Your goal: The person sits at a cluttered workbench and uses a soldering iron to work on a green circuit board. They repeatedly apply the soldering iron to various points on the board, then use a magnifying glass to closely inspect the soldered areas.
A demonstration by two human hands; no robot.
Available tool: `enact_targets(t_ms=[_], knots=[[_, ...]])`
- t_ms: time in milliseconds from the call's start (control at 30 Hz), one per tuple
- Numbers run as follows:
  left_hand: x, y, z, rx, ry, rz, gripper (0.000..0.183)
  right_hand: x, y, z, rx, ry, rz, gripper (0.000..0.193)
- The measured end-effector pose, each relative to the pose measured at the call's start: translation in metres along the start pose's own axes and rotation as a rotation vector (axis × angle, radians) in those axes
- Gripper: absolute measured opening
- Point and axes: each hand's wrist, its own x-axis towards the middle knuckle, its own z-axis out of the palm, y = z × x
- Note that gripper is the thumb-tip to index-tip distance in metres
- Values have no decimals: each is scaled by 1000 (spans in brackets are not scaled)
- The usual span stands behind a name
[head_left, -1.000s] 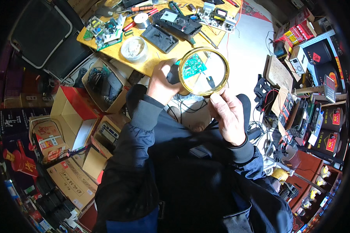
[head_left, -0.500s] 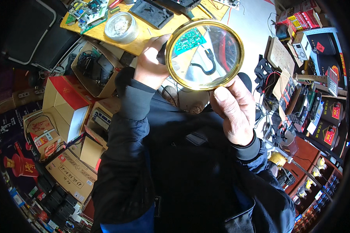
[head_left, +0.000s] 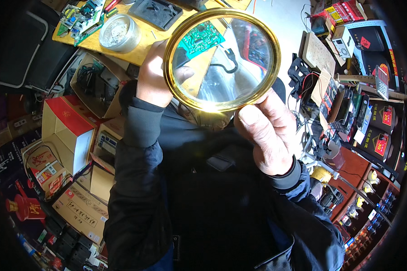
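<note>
My right hand point(head_left: 267, 132) grips the lower right rim of a round magnifying glass point(head_left: 239, 67) with a gold frame, held up close in front of me. My left hand point(head_left: 153, 77) is at the lens's left edge, and its thumb shows through the glass. It holds a small green circuit board point(head_left: 198, 39), seen enlarged through the upper left of the lens. A black curved cable also shows through the glass. My dark jacket sleeves fill the lower middle of the view.
A yellow worktop point(head_left: 140, 47) at the top carries another circuit board point(head_left: 80, 16), a round shallow tin point(head_left: 118, 32) and a black tray point(head_left: 160, 12). Open cardboard boxes point(head_left: 68, 131) crowd the floor on the left. Shelves with boxes, wires and tools point(head_left: 371, 104) line the right.
The magnifying glass and both hands have come up much closer to the camera, so the lens now looks far larger. The worktop has slid toward the top edge.
</note>
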Motion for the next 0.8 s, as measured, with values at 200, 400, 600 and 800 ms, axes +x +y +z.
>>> enact_targets(t_ms=[200,400,600,800], knots=[[-1,4,1,77,25,54,61,-1,-4,-1,17,4,15,21],[-3,3,3,-29,28,-7,59,-1,-5,-3,48,-11,21,18],[0,1,1,100,21,86,58,-2,-5,-1,53,16,47,17],[-1,3,-1,127,3,64,55,-1,-5,1,56,25,42,19]])
